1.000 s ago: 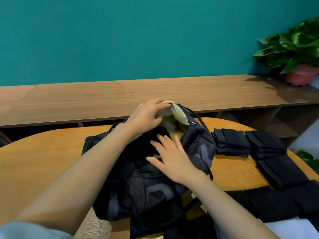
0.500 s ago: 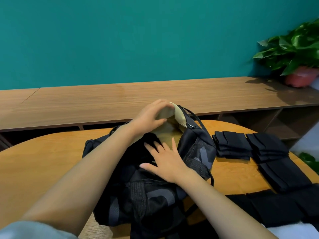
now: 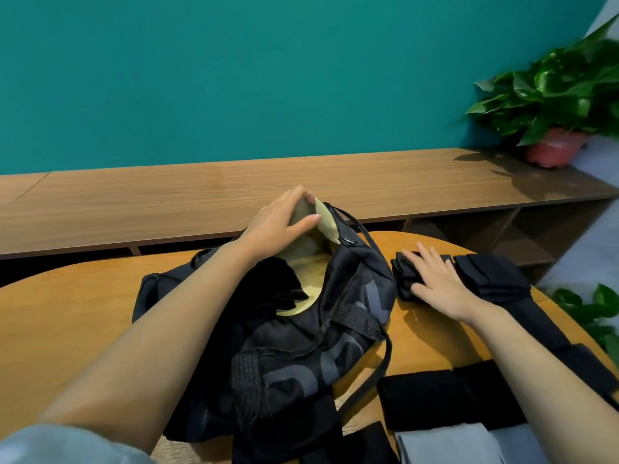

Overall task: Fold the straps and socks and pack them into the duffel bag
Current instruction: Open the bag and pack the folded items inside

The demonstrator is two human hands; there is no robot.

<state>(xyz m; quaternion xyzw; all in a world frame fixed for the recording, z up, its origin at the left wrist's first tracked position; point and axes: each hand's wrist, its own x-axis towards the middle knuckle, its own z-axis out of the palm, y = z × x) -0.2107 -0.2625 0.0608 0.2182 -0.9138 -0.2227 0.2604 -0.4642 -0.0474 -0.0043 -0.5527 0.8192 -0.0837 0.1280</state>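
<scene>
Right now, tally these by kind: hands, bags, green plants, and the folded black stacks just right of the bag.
Hands: 2 (left hand, right hand)
Bags: 1 (duffel bag)
Green plants: 2 (potted plant, plant at right edge)
Folded black stacks: 2 (left stack, right stack)
Total: 7

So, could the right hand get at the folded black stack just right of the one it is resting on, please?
Probably yes. The right hand lies flat on the nearer stack, and the next stack sits directly beside it on the table, uncovered, with nothing between them.
</scene>
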